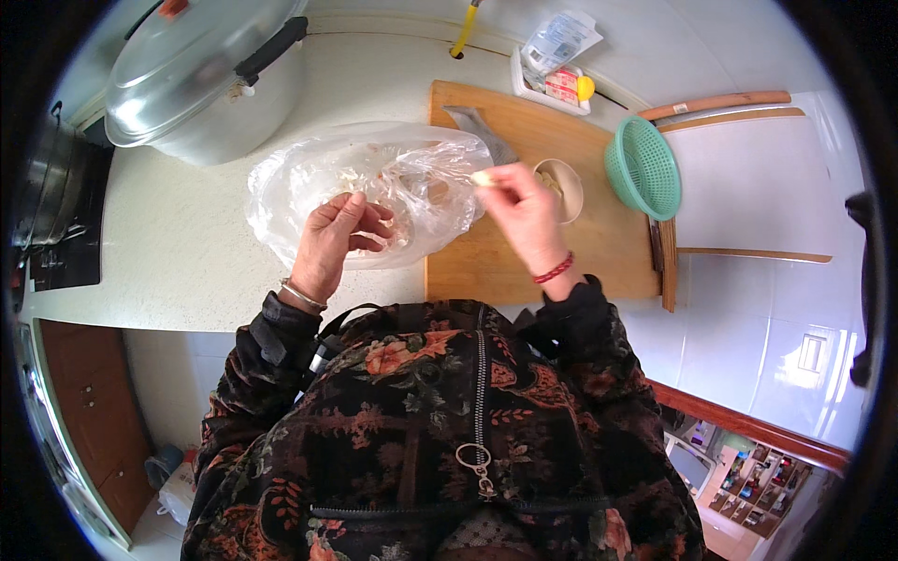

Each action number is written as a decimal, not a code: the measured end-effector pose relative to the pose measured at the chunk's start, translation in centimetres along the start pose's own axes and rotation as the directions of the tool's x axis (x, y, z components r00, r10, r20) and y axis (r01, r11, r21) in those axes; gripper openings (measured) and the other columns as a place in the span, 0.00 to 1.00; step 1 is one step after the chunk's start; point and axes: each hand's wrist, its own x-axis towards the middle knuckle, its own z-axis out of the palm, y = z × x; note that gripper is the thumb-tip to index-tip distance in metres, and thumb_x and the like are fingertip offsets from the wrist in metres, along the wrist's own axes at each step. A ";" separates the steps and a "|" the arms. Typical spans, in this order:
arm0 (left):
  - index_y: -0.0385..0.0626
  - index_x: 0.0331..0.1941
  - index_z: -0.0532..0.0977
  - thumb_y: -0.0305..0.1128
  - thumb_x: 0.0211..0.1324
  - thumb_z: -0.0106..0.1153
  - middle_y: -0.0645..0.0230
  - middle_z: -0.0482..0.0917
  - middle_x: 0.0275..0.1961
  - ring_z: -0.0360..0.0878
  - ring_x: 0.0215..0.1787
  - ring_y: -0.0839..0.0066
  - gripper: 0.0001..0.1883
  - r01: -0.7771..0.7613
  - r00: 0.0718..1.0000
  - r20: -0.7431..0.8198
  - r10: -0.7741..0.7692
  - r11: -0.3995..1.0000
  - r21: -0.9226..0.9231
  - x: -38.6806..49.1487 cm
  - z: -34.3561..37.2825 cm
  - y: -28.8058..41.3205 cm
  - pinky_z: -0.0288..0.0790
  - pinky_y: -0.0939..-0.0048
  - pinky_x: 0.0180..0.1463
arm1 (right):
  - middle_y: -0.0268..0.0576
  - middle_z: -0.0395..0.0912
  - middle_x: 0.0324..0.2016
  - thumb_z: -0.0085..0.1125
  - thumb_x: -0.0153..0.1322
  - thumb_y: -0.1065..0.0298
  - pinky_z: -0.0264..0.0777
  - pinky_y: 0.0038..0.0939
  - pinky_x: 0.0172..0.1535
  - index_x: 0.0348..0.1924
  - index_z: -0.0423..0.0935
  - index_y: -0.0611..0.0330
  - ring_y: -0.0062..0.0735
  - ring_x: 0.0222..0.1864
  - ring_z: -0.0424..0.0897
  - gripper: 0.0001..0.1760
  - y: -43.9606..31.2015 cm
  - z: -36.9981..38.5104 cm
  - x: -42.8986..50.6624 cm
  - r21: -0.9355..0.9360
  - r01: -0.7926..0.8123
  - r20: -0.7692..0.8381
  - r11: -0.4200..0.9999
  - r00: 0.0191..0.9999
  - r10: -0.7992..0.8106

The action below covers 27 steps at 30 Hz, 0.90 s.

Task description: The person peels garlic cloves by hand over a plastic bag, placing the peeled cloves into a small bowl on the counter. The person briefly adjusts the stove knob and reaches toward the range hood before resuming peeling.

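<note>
My right hand [525,210] is raised over the wooden cutting board [477,263] and pinches a small pale piece, perhaps a peeled garlic clove [483,178], between thumb and fingertips. Close behind that hand is a small bowl [572,193] holding pale yellowish pieces. My left hand [337,235] hovers over a spread clear plastic bag [280,189], thumb against the index finger and the other fingers loosely curled; whether anything is between them cannot be seen. Thin whitish flakes, like peelings, lie on the bag. Its right part overlaps the board. A grey cloth [484,133] lies behind, on the board.
A large lidded aluminium pot [217,126] stands at the back left, near a dark stove [77,245]. A green plastic colander [642,168] sits right of the board. Behind the board stands a white basket [519,77] with packets. A yellow pipe [464,31] rises at the back.
</note>
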 end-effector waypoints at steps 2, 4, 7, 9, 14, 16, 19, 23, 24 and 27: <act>0.38 0.37 0.76 0.38 0.66 0.47 0.65 0.81 0.37 0.79 0.35 0.76 0.15 -0.033 0.999 0.017 0.031 0.996 0.081 0.1 -0.1 -0.4 0.74 0.75 0.38 | 0.38 0.79 0.24 0.64 0.64 0.71 0.71 0.22 0.29 0.34 0.75 0.60 0.19 0.24 0.76 0.08 3.1 -2.8 -0.2 -0.095 -0.113 -0.149 0.989 0.984 0.098; 0.41 0.37 0.79 0.38 0.62 0.53 0.64 0.80 0.44 0.77 0.45 0.73 0.13 -0.038 0.997 0.075 0.022 0.975 0.219 0.5 -0.1 -0.6 0.72 0.71 0.47 | 0.39 0.79 0.21 0.64 0.63 0.71 0.71 0.25 0.29 0.36 0.76 0.61 0.23 0.23 0.76 0.10 5.8 -5.2 -1.1 -0.154 -0.291 -0.271 0.944 0.932 0.243; 0.45 0.36 0.80 0.36 0.56 0.60 0.59 0.77 0.51 0.71 0.54 0.66 0.09 -0.445 0.894 0.354 0.274 0.635 0.632 0.6 0.4 -1.4 0.66 0.66 0.56 | 0.40 0.79 0.22 0.64 0.63 0.71 0.71 0.26 0.29 0.39 0.75 0.60 0.25 0.23 0.77 0.12 7.9 -7.5 -2.2 -0.248 -0.418 -0.325 0.874 0.886 0.331; 0.50 0.35 0.82 0.36 0.48 0.65 0.56 0.69 0.60 0.62 0.63 0.57 0.09 -0.542 0.839 0.489 0.237 0.428 0.723 0.6 0.8 -1.8 0.60 0.59 0.62 | 0.42 0.78 0.21 0.63 0.63 0.70 0.72 0.28 0.29 0.41 0.75 0.59 0.27 0.23 0.77 0.14 8.0 -7.3 -2.5 -0.251 -0.307 -0.315 0.918 0.923 0.223; 0.47 0.51 0.73 0.39 0.50 0.62 0.54 0.63 0.64 0.57 0.67 0.54 0.23 -0.512 0.859 0.508 0.062 0.060 0.857 0.3 1.7 -2.7 0.58 0.55 0.64 | 0.48 0.79 0.29 0.61 0.63 0.68 0.73 0.35 0.34 0.42 0.74 0.58 0.43 0.30 0.79 0.14 6.2 -2.4 -2.3 -0.259 -0.148 0.043 0.954 0.985 0.165; 0.41 0.56 0.67 0.38 0.51 0.61 0.51 0.63 0.63 0.59 0.65 0.54 0.28 -0.454 0.891 0.449 0.073 0.092 0.886 0.6 1.7 -2.8 0.59 0.58 0.64 | 0.51 0.77 0.33 0.60 0.64 0.66 0.74 0.39 0.35 0.42 0.73 0.58 0.48 0.33 0.79 0.15 5.7 -0.4 -2.2 -0.413 -0.071 0.153 0.908 0.977 0.146; 0.35 0.59 0.62 0.37 0.52 0.60 0.48 0.64 0.63 0.64 0.62 0.53 0.32 -0.429 0.902 0.401 0.159 0.225 0.875 0.8 1.4 -2.6 0.62 0.62 0.63 | 0.55 0.73 0.38 0.60 0.64 0.64 0.74 0.42 0.37 0.44 0.71 0.58 0.53 0.37 0.77 0.17 5.8 1.7 -1.8 -0.532 -0.069 0.220 0.844 0.951 0.216; 0.33 0.58 0.64 0.36 0.52 0.60 0.46 0.64 0.62 0.64 0.64 0.53 0.31 -0.432 0.900 0.393 0.186 0.278 0.858 0.8 1.5 -2.4 0.61 0.65 0.64 | 0.57 0.71 0.40 0.61 0.63 0.65 0.73 0.44 0.37 0.44 0.71 0.58 0.54 0.37 0.77 0.18 7.5 2.9 -1.6 -0.511 -0.057 0.272 0.858 0.936 0.223; 0.33 0.58 0.64 0.35 0.52 0.60 0.47 0.65 0.62 0.62 0.65 0.54 0.31 -0.441 0.898 0.404 0.177 0.325 0.837 0.7 1.5 -2.3 0.59 0.65 0.65 | 0.57 0.71 0.40 0.61 0.62 0.65 0.73 0.44 0.37 0.43 0.71 0.59 0.55 0.37 0.77 0.17 7.9 3.0 -1.6 -0.506 -0.044 0.287 0.861 0.933 0.216; 0.35 0.57 0.66 0.34 0.53 0.60 0.47 0.68 0.60 0.68 0.60 0.55 0.28 -0.459 0.888 0.427 0.169 0.325 0.827 0.6 1.7 -2.4 0.64 0.66 0.62 | 0.56 0.71 0.37 0.61 0.62 0.67 0.73 0.44 0.37 0.41 0.73 0.60 0.55 0.36 0.76 0.16 8.2 2.5 -2.1 -0.435 -0.041 0.282 0.900 0.943 0.180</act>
